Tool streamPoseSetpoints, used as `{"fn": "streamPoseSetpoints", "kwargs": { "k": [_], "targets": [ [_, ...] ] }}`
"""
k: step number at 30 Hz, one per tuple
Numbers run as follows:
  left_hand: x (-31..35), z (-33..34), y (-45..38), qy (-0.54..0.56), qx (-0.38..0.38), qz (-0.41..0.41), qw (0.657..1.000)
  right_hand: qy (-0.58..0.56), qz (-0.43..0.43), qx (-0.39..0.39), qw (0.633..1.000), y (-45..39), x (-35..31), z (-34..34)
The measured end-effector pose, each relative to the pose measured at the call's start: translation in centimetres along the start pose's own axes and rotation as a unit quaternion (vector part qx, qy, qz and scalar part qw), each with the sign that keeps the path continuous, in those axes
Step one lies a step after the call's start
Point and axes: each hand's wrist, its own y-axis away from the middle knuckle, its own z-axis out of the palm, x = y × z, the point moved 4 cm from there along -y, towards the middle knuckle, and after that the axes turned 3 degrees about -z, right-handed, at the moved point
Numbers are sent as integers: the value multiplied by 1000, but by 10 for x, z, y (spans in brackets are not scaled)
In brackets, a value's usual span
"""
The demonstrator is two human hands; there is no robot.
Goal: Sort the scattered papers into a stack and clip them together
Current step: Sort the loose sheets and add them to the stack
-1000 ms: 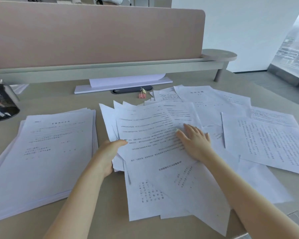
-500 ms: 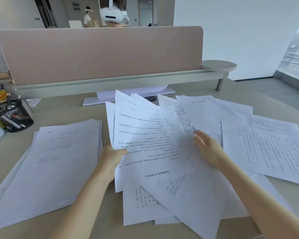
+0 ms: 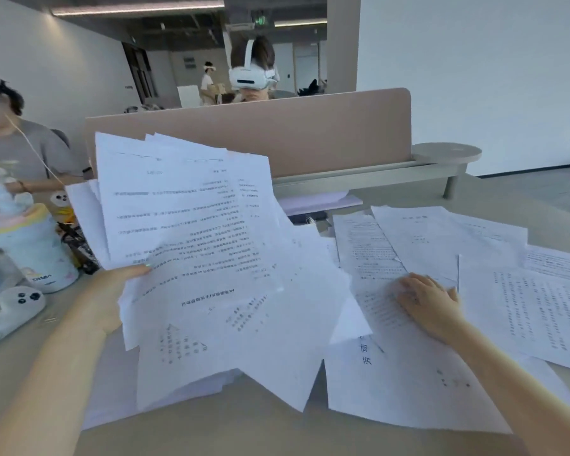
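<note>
My left hand (image 3: 112, 297) grips the left edge of a loose bundle of printed sheets (image 3: 198, 258), thumb on top, and holds it tilted up above the desk. The bundle fans out unevenly and hides the stack that lay at the left. My right hand (image 3: 428, 301) lies flat with straight fingers on the scattered papers (image 3: 418, 251) still on the desk at the right. More printed sheets (image 3: 533, 307) spread toward the right edge. No clip is visible now.
A pink divider panel (image 3: 310, 136) with a grey shelf (image 3: 448, 156) runs along the desk's far side. At the left stand a pastel cup (image 3: 30, 251), a black pen holder (image 3: 79, 248) and a white panda-faced object (image 3: 17, 304). People sit beyond and to the left.
My left hand has lifted the bundle of sheets off the desk and tilted it up. My right hand slid right onto the remaining papers. The view has tipped upward.
</note>
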Motion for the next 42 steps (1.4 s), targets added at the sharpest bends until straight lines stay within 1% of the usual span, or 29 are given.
{"fn": "streamPoseSetpoints", "kwargs": {
  "k": [1,2,3,4,5,6,7,8,10,11,12,13,14,16,17,19,21,22,24,27,28,30,32,34,35,38,42],
  "targets": [
    [-1,-4,-3,7,-4,7,1000,-66,7,27,997,1,-6,-2],
    [-2,-6,-4,16,-12,10,1000,-177,16,52,983,4,-16,-7],
    [-3,-5,-3,14,-13,11,1000,-315,35,53,947,5,-25,-9],
    [-6,-2,-1,11,-15,8,1000,-453,52,15,890,9,-38,-14],
    [-10,2,-1,19,-29,5,999,-561,63,-52,824,13,-50,-18],
    [-14,10,2,38,-52,-6,998,-628,68,-121,766,21,-62,-23],
    [-18,18,4,57,-70,-13,996,-664,67,-171,725,26,-70,-27],
    [-22,26,5,73,-83,-17,994,-697,59,-201,686,33,-77,-34],
    [-33,40,3,105,-81,-10,991,-751,49,-188,631,39,-79,-41],
    [-40,47,2,126,-69,-5,990,-775,44,-163,609,40,-77,-40],
    [-48,56,2,152,-59,-8,987,-801,40,-152,577,46,-80,-41],
    [-56,64,1,170,-35,-14,985,-808,41,-130,573,47,-77,-36],
    [-64,73,2,188,-15,-21,982,-802,37,-116,584,52,-80,-33],
    [-78,93,7,217,7,-30,976,-746,37,-65,662,54,-81,-20],
    [-84,102,12,224,16,-34,974,-718,49,-35,694,53,-79,-12],
    [-93,114,19,233,40,-34,971,-676,99,9,730,52,-77,-6],
    [-98,119,24,247,49,-23,967,-628,129,11,767,51,-72,-4],
    [-99,119,25,256,50,-14,965,-615,130,-5,778,52,-73,-5],
    [-99,114,23,267,66,-7,961,-617,124,-37,776,56,-74,-4],
    [-105,110,19,288,85,-39,953,-620,99,-65,775,59,-83,10],
    [-108,112,18,295,84,-55,950,-625,93,-74,771,60,-90,14],
    [-115,116,20,297,73,-81,949,-648,97,-68,753,57,-100,20],
    [-118,121,22,272,43,-90,957,-655,127,-20,745,48,-101,19],
    [-116,123,25,240,9,-95,966,-638,149,37,755,38,-93,14],
    [-115,123,25,225,-4,-98,969,-633,150,54,758,33,-89,11],
    [-110,124,26,183,-59,-107,975,-635,138,49,759,21,-75,1],
    [-106,116,25,71,-116,-105,985,-613,149,10,776,12,-51,-12]
  ]
}}
